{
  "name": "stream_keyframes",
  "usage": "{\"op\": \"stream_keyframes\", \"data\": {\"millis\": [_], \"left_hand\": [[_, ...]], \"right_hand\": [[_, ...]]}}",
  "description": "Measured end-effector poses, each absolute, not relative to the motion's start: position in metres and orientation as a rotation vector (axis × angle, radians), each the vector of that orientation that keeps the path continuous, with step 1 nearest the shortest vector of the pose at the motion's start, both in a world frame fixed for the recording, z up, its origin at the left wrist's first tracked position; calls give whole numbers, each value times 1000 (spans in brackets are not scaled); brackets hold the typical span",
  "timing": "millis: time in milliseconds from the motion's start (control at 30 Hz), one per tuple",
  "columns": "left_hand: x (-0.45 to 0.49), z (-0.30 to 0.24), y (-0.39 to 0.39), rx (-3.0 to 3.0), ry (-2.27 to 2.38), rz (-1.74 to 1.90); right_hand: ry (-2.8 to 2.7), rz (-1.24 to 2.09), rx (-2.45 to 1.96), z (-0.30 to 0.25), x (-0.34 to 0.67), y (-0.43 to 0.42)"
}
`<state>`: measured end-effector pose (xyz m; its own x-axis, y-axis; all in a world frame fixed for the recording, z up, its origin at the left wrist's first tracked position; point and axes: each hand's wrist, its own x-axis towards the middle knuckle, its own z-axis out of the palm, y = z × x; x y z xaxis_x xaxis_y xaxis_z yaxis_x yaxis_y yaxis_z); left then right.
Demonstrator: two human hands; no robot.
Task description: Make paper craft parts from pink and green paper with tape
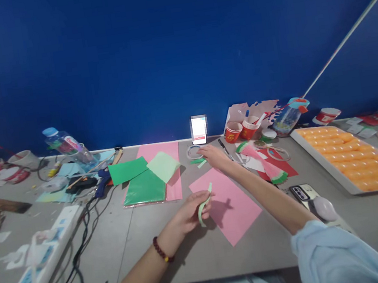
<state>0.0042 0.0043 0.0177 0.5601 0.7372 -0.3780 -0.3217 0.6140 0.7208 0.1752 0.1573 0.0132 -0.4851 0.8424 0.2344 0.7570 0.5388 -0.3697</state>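
Observation:
Over the pink paper sheet (235,205), my left hand (189,209) is closed on a curled, pale green paper strip (201,210). My right hand (214,156) reaches farther back, its fingers stretched out at the right edge of a clear ring like a roll of tape (190,153). Whether the fingertips touch the ring cannot be made out. Small green paper pieces (197,161) lie just in front of the ring. A phone with a lit screen (199,130) stands upright behind it, against the blue wall.
Green paper sheets (145,191) lie left of centre. Red paper cups (233,131), a black pen (225,148) and pink-green paper fans (270,167) are to the right. Farther right is a tray of orange pieces (296,138). A power strip (57,244) with cables lies left.

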Motion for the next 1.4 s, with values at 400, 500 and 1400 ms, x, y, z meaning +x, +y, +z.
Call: {"op": "stream_keyframes", "data": {"millis": [400, 500, 1400], "left_hand": [[5, 7, 6, 1778, 1081, 756], [7, 4, 5, 1841, 1019, 767], [9, 28, -12, 1759, 1015, 1293]], "right_hand": [[-2331, 383, -1298, 12, 174, 158], [-2256, 454, -1270, 22, 179, 140], [-1519, 1086, -1056, 22, 179, -9]]}}
